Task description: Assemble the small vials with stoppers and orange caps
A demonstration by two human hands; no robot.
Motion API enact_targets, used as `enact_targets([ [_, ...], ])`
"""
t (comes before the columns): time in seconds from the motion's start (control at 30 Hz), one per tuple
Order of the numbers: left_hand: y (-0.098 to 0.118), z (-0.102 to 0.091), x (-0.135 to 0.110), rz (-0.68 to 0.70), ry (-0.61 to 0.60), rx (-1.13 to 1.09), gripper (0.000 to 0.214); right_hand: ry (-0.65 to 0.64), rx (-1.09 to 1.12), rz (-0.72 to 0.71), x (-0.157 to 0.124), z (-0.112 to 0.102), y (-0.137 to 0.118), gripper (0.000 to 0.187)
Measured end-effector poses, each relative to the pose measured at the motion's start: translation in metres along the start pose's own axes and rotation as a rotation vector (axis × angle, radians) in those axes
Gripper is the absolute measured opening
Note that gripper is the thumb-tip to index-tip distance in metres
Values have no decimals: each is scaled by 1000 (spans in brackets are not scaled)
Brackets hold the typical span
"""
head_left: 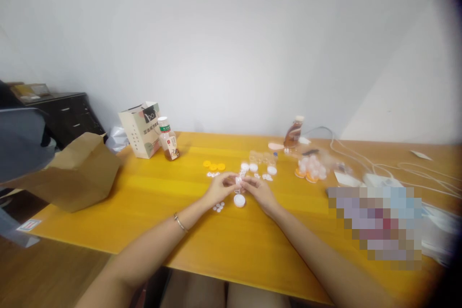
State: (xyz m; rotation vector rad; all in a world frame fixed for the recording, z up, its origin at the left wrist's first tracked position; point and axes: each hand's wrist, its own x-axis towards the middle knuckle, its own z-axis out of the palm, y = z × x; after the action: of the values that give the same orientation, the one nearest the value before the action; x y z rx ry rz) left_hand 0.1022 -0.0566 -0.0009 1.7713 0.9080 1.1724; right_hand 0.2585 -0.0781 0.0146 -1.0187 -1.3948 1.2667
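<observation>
A small white piece (238, 181) with faint reddish marks sits between the fingertips of both hands, just above the middle of a yellow wooden tabletop (151, 202); it is too small and blurred to say what it is. The left hand (218, 188) comes in from 7 o'clock, fingers curled, thumb and fingertips closed on the left edge of the piece; a thin bracelet (179, 222) circles its wrist. The right hand (260, 191) comes in from 5 o'clock, fingers also curled, pinching the right edge of the piece; the two hands touch at the fingertips.

Just below the hands, at 6 o'clock, a round white cap (239, 200) lies on the tabletop; at 7 o'clock from the piece, beside the left hand, lies a little cluster of white tablets (218, 207). At 11 o'clock sit three yellow caps (213, 166); at 12 to 1 o'clock, more white caps (272, 170) and small clear vials. Further out at 2 o'clock stands a bunch of small orange-based bottles (310, 169); behind them, a brown bottle (294, 132). Far out at 10 o'clock stand a tea bottle (168, 139) and a small printed paper bag (140, 129); at 9 o'clock a crumpled brown paper bag (83, 168) rests on the tabletop's left edge. White cables (415, 171) trail along the right side.
</observation>
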Motion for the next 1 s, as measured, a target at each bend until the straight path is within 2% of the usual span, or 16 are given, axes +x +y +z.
enact_targets([
  [0.3,2,0,-1,74,48,112,22,-24,-31,-24,-1,1,-2,29],
  [0.63,3,-2,-1,39,94,155,21,-41,-101,-37,-3,2,-3,29],
  [0.87,10,-4,-4,164,73,292,18,-56,-50,-15,-3,2,-4,30],
  [1.0,12,-6,-4,188,63,319,19,-74,26,-3,-2,1,-3,31],
])
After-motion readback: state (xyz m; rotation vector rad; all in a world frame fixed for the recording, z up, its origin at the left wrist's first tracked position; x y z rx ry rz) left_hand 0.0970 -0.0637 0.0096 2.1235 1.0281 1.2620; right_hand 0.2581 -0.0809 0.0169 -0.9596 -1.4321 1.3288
